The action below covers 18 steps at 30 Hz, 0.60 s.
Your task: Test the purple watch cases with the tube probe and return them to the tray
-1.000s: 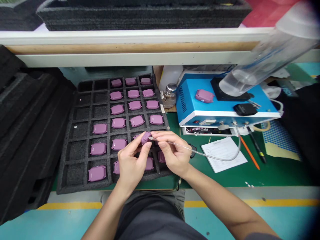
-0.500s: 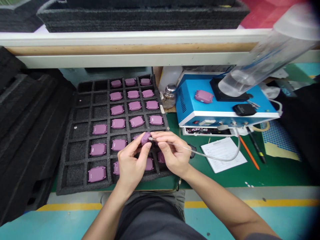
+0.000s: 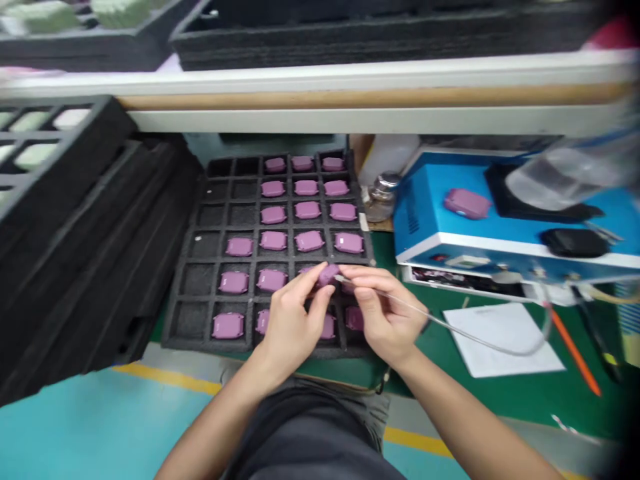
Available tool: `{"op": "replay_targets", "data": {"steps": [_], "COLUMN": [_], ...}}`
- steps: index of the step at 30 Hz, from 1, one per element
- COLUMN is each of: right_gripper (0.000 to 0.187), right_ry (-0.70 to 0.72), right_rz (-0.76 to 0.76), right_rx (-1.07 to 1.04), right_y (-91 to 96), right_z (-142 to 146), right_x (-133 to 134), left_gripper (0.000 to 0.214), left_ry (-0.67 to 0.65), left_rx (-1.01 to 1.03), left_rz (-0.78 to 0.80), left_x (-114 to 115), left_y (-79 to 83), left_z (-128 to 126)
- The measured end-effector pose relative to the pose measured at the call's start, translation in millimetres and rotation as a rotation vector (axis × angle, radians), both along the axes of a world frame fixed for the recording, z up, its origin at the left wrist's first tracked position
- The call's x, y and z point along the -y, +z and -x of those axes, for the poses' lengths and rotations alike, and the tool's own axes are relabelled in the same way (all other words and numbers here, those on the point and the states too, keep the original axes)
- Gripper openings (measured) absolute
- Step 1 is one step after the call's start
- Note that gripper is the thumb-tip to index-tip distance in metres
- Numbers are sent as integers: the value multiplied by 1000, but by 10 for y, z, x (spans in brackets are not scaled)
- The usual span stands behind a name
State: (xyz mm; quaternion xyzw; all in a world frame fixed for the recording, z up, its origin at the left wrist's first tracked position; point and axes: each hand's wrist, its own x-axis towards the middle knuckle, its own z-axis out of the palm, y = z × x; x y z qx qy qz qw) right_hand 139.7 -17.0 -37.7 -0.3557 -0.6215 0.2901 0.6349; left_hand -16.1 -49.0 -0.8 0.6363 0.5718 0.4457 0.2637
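Pinched in my left hand point(image 3: 293, 317) is a small purple watch-like case point(image 3: 329, 274), held edge-on above the tray. My right hand point(image 3: 393, 320) is closed on the tip end of a thin clear tube point(image 3: 480, 343). The tube's tip meets the side of the case; whether it goes in, I cannot tell. Below both hands lies a black foam tray point(image 3: 190, 321) divided into cells, many holding purple cases like this one point(image 3: 229, 326). My hands hide part of the lower right cells.
A blue machine point(image 3: 423, 220) stands to the right, carrying another purple case point(image 3: 467, 203), a black object point(image 3: 575, 242) and a clear cylinder point(image 3: 555, 177). Nearby are a glass bottle point(image 3: 383, 197), paper point(image 3: 500, 340) and an orange stick point(image 3: 575, 353). Stacked foam trays point(image 3: 100, 267) rise at left.
The view has swung left, so the tray, hands and machine appear farther right. Both hands keep their hold on the case and tube. Pale pieces in the left tray stack now show.
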Motion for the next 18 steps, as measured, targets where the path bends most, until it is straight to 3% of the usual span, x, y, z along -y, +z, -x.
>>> {"op": "replay_targets", "data": {"steps": [3, 6, 8, 11, 14, 16, 18], "right_gripper": [7, 7, 7, 7, 10, 11, 9], "right_ry": [10, 41, 35, 2, 2, -21, -91], "right_rz": [43, 61, 65, 91, 110, 127, 176], "right_rx": [-40, -80, -85, -80, -68, -66, -89], "right_y": [-53, -71, -63, -38, -33, -69, -158], "right_z": [-6, -1, 4, 18, 38, 24, -37], "right_x": [51, 82, 84, 70, 101, 160, 194], "left_gripper": [35, 31, 31, 34, 41, 42, 39], "left_ry": [16, 103, 67, -80, 47, 145, 143], "left_rx": [-320, -640, -765, -834, -837, -864, -882], "left_rz": [-7, 69, 161, 311, 250, 173, 82], "left_x": [-256, -792, -1166, -1483, -1294, -866, -277], "left_y": [271, 523, 569, 440, 297, 352, 569], "left_z": [303, 823, 1172, 1464, 1433, 1330, 1249]}}
